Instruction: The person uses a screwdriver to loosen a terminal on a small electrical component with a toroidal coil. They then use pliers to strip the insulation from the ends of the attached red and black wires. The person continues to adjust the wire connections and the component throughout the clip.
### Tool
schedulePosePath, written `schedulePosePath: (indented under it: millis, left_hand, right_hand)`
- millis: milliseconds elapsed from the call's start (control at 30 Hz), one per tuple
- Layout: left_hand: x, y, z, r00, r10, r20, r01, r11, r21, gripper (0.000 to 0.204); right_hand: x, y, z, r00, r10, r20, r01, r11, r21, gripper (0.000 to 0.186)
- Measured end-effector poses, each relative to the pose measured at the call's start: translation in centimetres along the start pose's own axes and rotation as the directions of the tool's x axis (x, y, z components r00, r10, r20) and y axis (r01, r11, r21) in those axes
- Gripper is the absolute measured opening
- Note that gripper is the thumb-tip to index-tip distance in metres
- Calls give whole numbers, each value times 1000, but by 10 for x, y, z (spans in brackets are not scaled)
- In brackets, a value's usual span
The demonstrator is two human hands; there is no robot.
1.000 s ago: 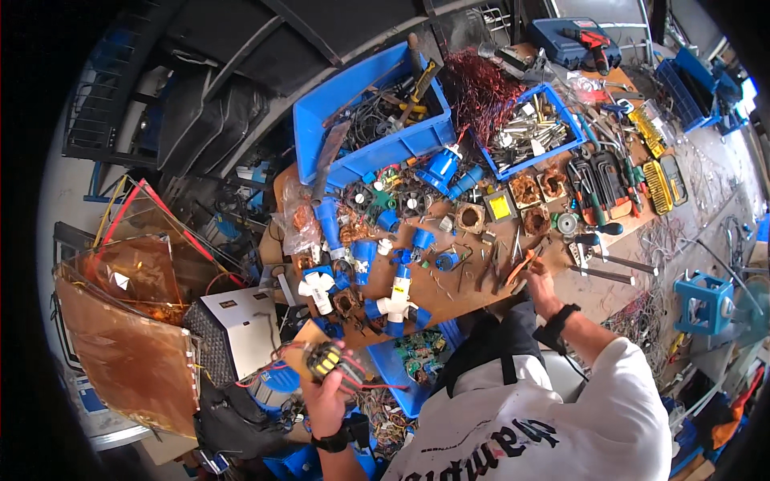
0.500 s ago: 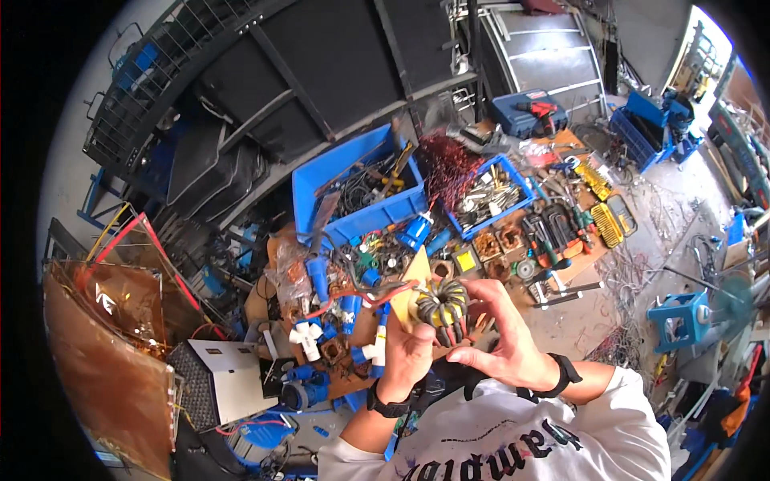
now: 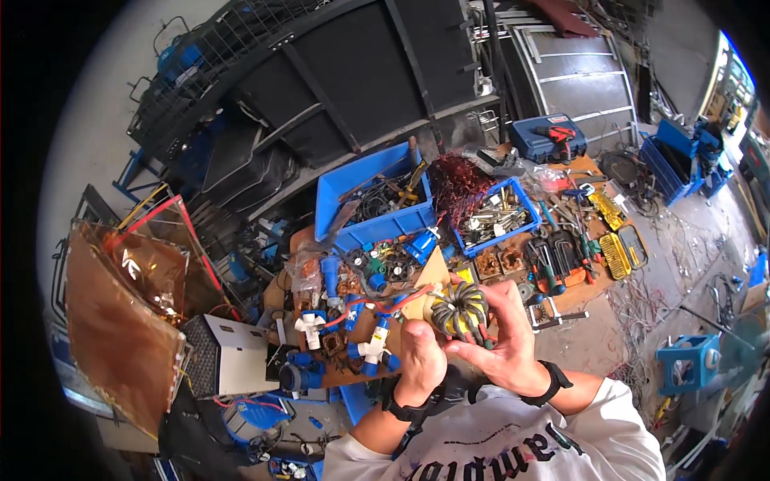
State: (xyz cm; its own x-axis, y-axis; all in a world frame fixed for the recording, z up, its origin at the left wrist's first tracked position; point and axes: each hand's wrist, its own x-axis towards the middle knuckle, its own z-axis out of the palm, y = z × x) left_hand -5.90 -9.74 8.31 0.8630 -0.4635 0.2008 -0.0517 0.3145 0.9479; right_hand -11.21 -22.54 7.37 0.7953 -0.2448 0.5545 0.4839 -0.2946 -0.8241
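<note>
A cluttered worktop (image 3: 561,301) fills the middle of the frame, with a big blue bin (image 3: 373,200) of cables at upper centre. Lower centre, the left hand (image 3: 421,361) and right hand (image 3: 501,341) both close around a wire-wound ring coil (image 3: 459,309), each grip pinching its rim. Working it well likely means steadying the ring firmly while freeing wire gently.
</note>
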Motion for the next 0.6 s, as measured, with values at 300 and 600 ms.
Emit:
schedulePosePath:
  millis: [300,600]
  left_hand:
    - [0,2,12,995,102,10,-103,988,111,96]
    - [17,44,-4,910,412,44,-409,876,255,48]
  right_hand:
    - [-2,-3,-19,999,-17,-36,17,1000,12,70]
    - [11,-16,-25,998,-61,28,63,996,-64,70]
